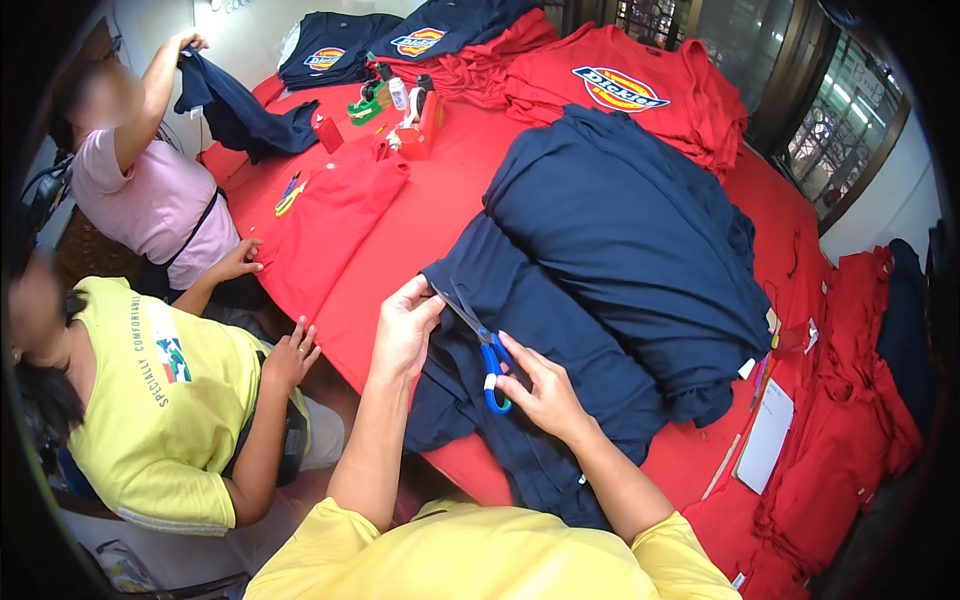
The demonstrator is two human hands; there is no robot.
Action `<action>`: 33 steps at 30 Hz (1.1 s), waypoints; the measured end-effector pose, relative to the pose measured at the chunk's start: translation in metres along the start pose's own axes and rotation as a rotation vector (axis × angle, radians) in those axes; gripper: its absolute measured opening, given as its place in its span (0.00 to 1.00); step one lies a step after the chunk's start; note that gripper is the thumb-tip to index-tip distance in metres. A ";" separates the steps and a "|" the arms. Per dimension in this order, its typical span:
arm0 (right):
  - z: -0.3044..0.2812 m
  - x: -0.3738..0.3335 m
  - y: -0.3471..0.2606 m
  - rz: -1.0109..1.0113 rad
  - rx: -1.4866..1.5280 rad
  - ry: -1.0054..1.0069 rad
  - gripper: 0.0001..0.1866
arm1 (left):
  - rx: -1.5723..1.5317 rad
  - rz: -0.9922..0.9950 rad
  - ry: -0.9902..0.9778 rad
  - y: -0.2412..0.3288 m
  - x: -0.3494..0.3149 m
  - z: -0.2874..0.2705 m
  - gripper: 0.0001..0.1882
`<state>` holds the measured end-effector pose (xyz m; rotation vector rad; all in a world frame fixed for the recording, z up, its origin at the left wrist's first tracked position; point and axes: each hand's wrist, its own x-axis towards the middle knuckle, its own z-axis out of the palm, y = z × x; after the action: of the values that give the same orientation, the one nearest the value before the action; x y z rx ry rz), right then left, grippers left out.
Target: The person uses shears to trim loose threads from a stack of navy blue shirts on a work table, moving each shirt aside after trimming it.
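Note:
My left hand (402,328) pinches the edge of a navy blue garment (530,320) spread in front of me on the table. Blue-handled scissors (488,352) are in my right hand (543,392), their blades parted and pointing up and left toward the pinched cloth. The blade tips are close to my left fingertips; I cannot tell whether they touch the fabric. Just beyond lies a thick heap of folded navy garments (630,220), and the front of the navy cloth hangs over the table edge toward me.
The red-covered table (440,190) holds red shirts (620,85) at the back and a tape dispenser (415,130). At right are a white board (766,436) and piled red garments (840,410). Two people work at left, one touching red cloth (330,215), the other lifting a navy garment (235,105).

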<state>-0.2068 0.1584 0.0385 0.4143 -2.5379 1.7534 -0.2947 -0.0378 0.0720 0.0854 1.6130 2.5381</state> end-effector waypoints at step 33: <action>-0.004 0.010 0.009 -0.090 -0.096 0.067 0.31 | 0.062 -0.036 -0.080 -0.002 -0.002 0.007 0.15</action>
<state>-0.2189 0.1630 0.0339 0.4501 -2.5026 1.5810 -0.2913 -0.0312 0.0730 0.1605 1.6475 2.4261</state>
